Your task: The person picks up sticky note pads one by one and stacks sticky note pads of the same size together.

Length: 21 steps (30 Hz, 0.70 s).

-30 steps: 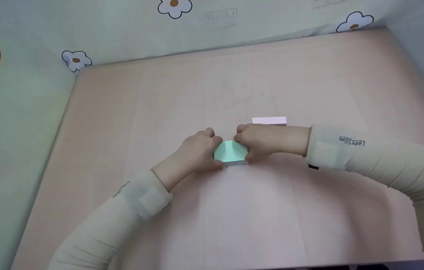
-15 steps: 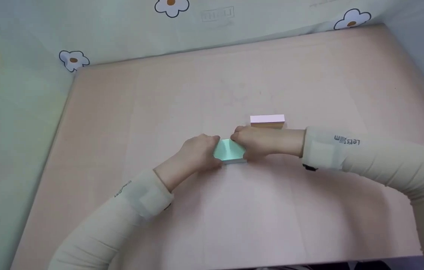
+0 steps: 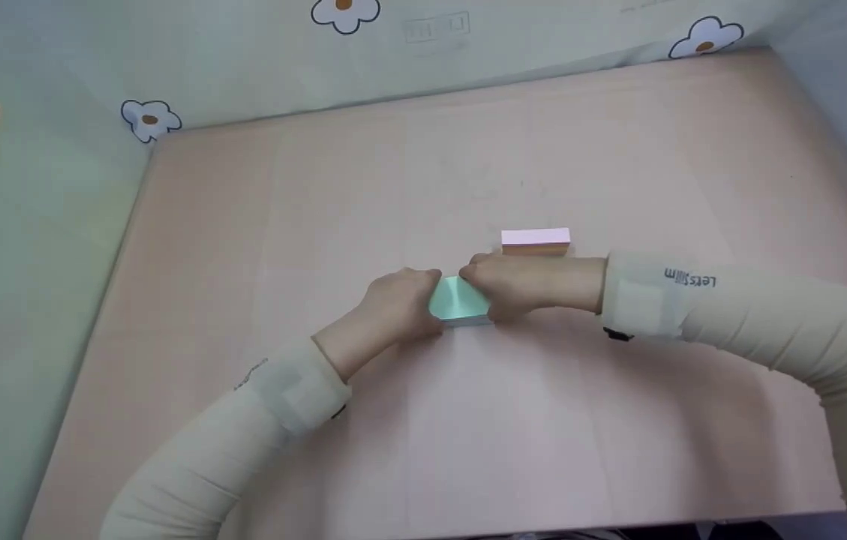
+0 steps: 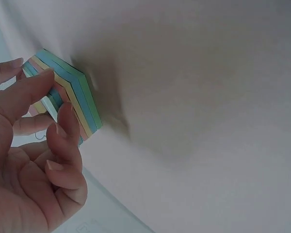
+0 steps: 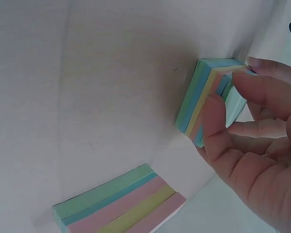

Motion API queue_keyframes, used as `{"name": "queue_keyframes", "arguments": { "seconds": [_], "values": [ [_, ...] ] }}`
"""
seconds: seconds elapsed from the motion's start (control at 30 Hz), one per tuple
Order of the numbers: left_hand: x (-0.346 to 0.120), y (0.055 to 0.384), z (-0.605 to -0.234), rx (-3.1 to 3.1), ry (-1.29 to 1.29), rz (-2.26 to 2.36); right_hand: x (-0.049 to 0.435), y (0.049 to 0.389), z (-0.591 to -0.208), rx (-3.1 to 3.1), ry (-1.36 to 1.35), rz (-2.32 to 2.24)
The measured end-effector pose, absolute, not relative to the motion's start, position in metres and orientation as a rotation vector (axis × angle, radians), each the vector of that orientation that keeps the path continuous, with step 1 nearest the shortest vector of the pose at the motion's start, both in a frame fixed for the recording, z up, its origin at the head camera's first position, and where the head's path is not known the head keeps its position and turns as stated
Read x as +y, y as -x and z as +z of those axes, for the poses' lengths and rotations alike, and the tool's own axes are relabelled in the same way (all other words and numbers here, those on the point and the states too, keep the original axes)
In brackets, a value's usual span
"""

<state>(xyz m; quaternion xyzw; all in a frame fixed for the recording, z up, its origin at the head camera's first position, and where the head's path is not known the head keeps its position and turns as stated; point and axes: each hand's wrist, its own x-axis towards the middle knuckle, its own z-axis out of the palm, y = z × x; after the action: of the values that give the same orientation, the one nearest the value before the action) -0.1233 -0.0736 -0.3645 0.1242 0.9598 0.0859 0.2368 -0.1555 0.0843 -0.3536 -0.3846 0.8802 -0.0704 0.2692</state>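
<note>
A stack of coloured sticky note pads (image 3: 458, 298), mint green on top, stands on the table between both hands. Its green, blue, yellow and pink layers show in the left wrist view, where the left hand (image 4: 36, 141) pinches the stack (image 4: 82, 99) at its corner with thumb and fingers. From the opposite side, the right hand (image 5: 262, 116) grips the same stack (image 5: 191, 102). In the head view the left hand (image 3: 399, 304) and right hand (image 3: 517, 285) hold its two ends, hiding parts of them.
A second stack of pads (image 3: 536, 238), pink on top, stands just behind the right wrist. In the right wrist view this striped stack (image 5: 119, 201) is partly cut off. The pale table (image 3: 363, 187) meets a flower-print wall covering (image 3: 243, 60).
The hands keep hold of the green-topped stack and have closed in slightly on it. The right wrist has shifted a little, so more of the pink-topped stack shows. The head view moved slightly.
</note>
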Motion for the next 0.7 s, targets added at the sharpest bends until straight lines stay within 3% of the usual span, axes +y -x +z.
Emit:
{"name": "queue_keyframes", "arguments": {
  "seconds": [0.7],
  "values": [
    [-0.0704, 0.1217, -0.3668, 2.633, -0.283, 0.281, 0.0860, 0.1534, -0.3593, 2.376, 0.998, -0.187]
  ]
}}
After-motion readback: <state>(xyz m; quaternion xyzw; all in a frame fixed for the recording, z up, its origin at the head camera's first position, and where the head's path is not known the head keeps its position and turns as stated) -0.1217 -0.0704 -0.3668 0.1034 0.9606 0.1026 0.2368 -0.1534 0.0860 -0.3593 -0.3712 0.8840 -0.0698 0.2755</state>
